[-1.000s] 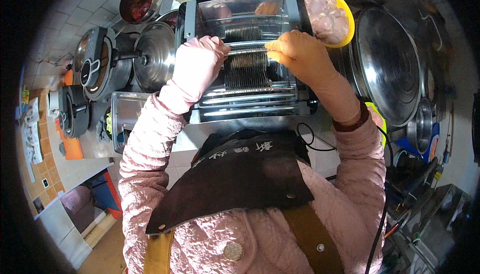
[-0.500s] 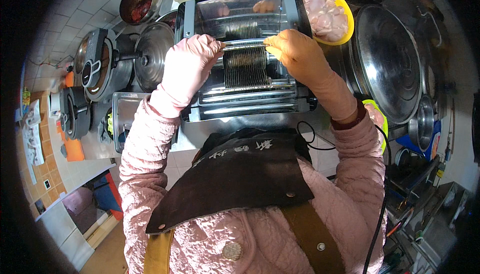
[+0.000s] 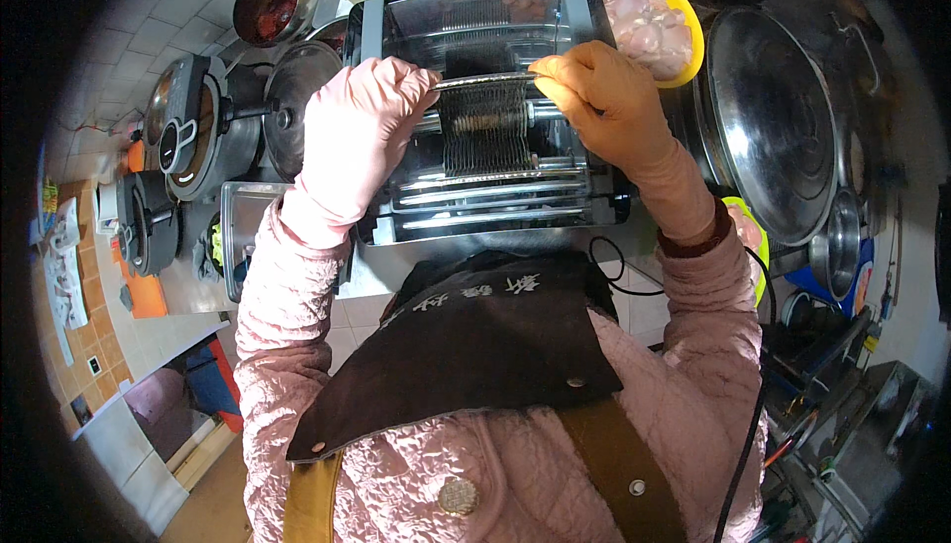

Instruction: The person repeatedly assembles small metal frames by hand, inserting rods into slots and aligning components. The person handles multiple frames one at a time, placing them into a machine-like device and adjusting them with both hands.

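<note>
In front of me stands a black and silver machine [image 3: 372, 33] with metal rods and a clear panel, which looks like a meat slicer. Over its opening is a metal comb-like rack [image 3: 483, 132] with many thin parallel tines below a top bar. My left hand [image 3: 362, 122], in a pale pink glove, pinches the bar's left end. At the right end, my right hand [image 3: 604, 97], its covering orange-lit, has its fingers closed on the same bar. Whether the tines are free of the machine I cannot tell.
A yellow bowl of raw, pale meat pieces [image 3: 649, 23] sits behind right. Beside it lies a large round metal lid [image 3: 773, 127]. Pots and a lid [image 3: 297, 112] stand on the left, near a clear container [image 3: 238, 201]. A black cable [image 3: 619, 264] loops at the counter edge.
Both hands have moved slightly apart and appear higher, with the rack's bar between them lifted a little. The bar's lit top now looks darker.
</note>
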### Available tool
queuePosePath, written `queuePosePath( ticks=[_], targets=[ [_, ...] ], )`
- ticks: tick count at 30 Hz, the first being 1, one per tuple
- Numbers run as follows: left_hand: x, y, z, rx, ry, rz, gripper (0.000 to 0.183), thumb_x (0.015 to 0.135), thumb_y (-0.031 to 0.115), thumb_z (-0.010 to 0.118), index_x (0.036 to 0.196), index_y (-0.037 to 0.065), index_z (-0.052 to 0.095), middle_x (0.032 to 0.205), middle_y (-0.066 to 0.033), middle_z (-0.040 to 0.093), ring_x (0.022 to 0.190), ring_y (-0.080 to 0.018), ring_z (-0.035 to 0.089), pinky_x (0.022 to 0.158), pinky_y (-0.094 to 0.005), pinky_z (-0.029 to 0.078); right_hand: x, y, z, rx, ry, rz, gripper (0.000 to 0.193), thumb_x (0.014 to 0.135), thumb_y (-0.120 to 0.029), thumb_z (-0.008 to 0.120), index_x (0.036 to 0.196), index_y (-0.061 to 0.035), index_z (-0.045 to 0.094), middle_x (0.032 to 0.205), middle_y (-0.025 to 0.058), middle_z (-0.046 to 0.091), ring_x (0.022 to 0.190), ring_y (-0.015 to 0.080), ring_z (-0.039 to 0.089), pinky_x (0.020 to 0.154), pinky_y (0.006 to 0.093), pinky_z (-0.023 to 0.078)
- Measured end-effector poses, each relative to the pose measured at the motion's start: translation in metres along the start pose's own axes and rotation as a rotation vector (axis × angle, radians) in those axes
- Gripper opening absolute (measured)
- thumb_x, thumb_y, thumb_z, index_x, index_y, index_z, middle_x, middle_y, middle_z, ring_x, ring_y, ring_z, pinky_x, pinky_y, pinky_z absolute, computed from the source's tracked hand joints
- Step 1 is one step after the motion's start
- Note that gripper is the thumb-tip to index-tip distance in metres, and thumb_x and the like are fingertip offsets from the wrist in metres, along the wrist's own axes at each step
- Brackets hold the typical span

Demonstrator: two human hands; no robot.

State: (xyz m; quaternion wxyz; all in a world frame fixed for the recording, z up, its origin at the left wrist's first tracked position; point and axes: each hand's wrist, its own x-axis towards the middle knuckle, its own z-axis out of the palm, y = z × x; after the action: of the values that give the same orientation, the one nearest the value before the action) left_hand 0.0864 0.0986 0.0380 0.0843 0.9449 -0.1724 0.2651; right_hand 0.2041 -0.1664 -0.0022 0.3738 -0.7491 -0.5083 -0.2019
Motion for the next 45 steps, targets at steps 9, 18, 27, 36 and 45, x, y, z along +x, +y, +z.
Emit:
queuePosePath(
  ticks=[9,18,27,36,45],
  targets=[
    [-0.018,0.011,-0.001,0.209,-0.003,0.028,0.022,0.095,0.024,0.078,0.114,0.02,0.07,0.087,-0.0006,0.062,0.076,-0.0218,0.061,0.062,-0.0364,0.05,-0.007,-0.009,-0.005,-0.116,0.0,-0.108,0.021,0.089,-0.011,0.079,0.11,-0.0085,0.077,0.082,0.0044,0.063,0.072,0.0226,0.061,0.063,0.0369,0.047],
    [-0.044,0.025,-0.009,0.21,-0.105,0.153,0.048,0.095,0.014,0.073,0.141,0.017,0.06,0.091,-0.0023,0.059,0.076,-0.0204,0.059,0.059,-0.0337,0.049,-0.027,-0.027,-0.016,-0.081,-0.129,-0.118,0.021,0.092,-0.016,0.073,0.11,-0.007,0.071,0.085,0.0062,0.062,0.073,0.0287,0.061,0.065,0.0417,0.048],
    [-0.046,0.03,-0.01,0.13,-0.096,0.113,0.038,0.093,0.012,0.079,0.128,0.015,0.064,0.09,-0.0034,0.065,0.073,-0.0217,0.063,0.061,-0.0353,0.053,-0.037,-0.038,-0.016,-0.126,-0.187,-0.142,0.02,0.092,-0.015,0.071,0.11,-0.009,0.073,0.083,0.007,0.059,0.075,0.0287,0.063,0.065,0.0419,0.051],
    [-0.013,-0.005,0.006,0.105,0.063,0.11,0.052,0.085,0.008,0.085,0.131,0.024,0.064,0.089,0.0019,0.067,0.074,-0.021,0.065,0.062,-0.0348,0.053,-0.007,-0.01,-0.005,-0.298,-0.062,-0.16,0.023,0.089,-0.016,0.08,0.109,-0.0056,0.078,0.087,0.0051,0.067,0.077,0.0244,0.066,0.069,0.0373,0.053],
    [-0.011,0.0,0.005,-0.054,0.004,0.063,0.027,0.086,0.005,0.082,0.108,0.017,0.073,0.087,-0.0029,0.069,0.075,-0.0245,0.068,0.064,-0.0358,0.054,-0.011,-0.009,-0.001,-0.111,-0.117,-0.08,0.024,0.09,-0.014,0.08,0.112,-0.0036,0.078,0.09,0.0085,0.07,0.082,0.0286,0.069,0.071,0.039,0.055]
  ],
)
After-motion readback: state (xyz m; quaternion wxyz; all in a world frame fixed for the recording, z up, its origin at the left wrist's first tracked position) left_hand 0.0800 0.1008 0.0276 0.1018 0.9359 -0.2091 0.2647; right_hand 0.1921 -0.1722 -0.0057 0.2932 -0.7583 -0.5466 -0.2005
